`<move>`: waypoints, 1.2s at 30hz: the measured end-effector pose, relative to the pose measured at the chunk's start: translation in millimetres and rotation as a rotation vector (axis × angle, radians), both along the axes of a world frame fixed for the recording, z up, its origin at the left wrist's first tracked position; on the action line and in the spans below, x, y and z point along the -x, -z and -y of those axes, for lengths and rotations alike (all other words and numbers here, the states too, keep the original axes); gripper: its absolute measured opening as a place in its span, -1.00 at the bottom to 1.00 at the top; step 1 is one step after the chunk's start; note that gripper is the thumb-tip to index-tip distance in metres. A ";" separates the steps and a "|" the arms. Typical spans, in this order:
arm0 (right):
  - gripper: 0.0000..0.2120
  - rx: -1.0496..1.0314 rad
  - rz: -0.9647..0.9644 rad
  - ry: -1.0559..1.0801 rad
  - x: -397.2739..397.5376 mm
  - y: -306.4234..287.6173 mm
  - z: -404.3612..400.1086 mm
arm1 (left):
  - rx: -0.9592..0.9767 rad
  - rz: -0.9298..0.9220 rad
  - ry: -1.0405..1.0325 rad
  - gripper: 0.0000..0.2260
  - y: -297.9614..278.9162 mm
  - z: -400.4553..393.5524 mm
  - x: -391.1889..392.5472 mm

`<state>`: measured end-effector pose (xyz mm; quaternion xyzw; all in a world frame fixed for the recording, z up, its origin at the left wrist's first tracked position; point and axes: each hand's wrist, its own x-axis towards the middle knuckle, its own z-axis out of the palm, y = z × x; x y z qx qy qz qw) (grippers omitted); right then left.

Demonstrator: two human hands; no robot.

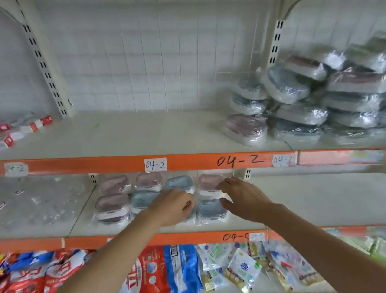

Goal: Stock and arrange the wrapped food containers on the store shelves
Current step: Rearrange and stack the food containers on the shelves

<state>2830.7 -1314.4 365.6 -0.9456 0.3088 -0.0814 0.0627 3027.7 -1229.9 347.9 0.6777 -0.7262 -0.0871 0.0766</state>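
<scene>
From the head camera, the middle shelf (315, 204) is being reached into by both hands. Small rounded-rectangular containers (142, 196), each sealed in clear film, are being lined up there in two rows at the left of the bay, pink lids and blue-grey lids mixed, white bases showing beneath. The left hand (174, 208) is being held over the front row with fingers curled loosely downward; whether anything is gripped under it cannot be told. The right hand (244, 198) is being spread open, palm down, its fingertips lying against a pink-lidded container (210, 183) at the back and its thumb beside a blue-lidded container (210, 208) at the front; nothing is being clasped. On the upper shelf (136, 131), a loose pile of wrapped containers (315, 102) is being left heaped at the right, the film glinting. Below, bright red and blue bags (155, 280) are being shown on the bottom shelf.
</scene>
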 end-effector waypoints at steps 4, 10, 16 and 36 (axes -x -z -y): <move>-0.65 0.100 0.096 0.052 14.4 -45.5 0.1 | 0.261 -0.195 -0.024 -0.88 -43.8 12.6 15.1; -0.60 0.151 0.146 0.169 18.4 -65.4 41.5 | 0.370 -0.194 0.010 -0.80 -62.9 66.2 23.3; -0.63 0.260 0.211 0.285 21.1 -108.6 139.8 | 0.302 -0.090 0.153 -0.58 -88.3 178.2 33.5; -0.39 0.568 0.336 0.526 -3.9 -168.5 226.7 | 0.047 0.195 0.362 -0.31 -115.3 280.8 -2.3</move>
